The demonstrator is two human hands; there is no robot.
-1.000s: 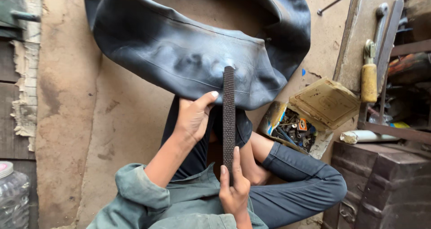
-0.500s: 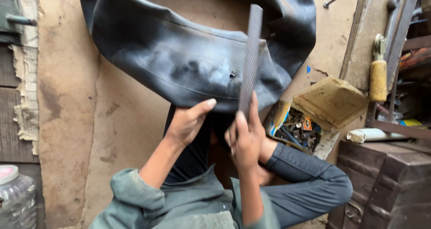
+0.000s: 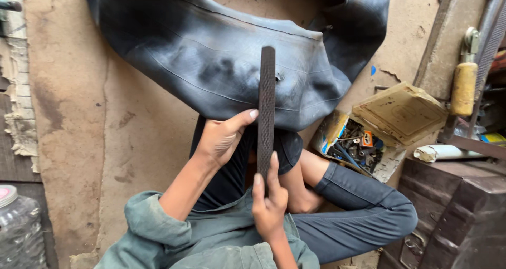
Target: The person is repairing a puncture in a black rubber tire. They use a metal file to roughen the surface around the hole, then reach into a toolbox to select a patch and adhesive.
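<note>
A large black rubber inner tube (image 3: 211, 58) lies draped over my lap and the floor. My left hand (image 3: 221, 137) presses on its near edge, thumb stretched toward a long dark metal rasp (image 3: 266, 95). My right hand (image 3: 269, 200) grips the rasp's lower end and holds it upright against the tube, next to a small hole or mark (image 3: 278, 78) in the rubber. I sit cross-legged in dark jeans and a grey-green shirt.
An open cardboard box (image 3: 363, 137) of small metal parts sits to the right of my knee. A dark wooden chest (image 3: 448, 211) stands at the lower right, a yellow-handled tool (image 3: 464, 87) above it. A clear plastic jar (image 3: 18, 227) is at the lower left.
The rasp, tilted and raised to the right half a second ago, is back upright and lower on the tube. My right hand has slid down to its lower end.
</note>
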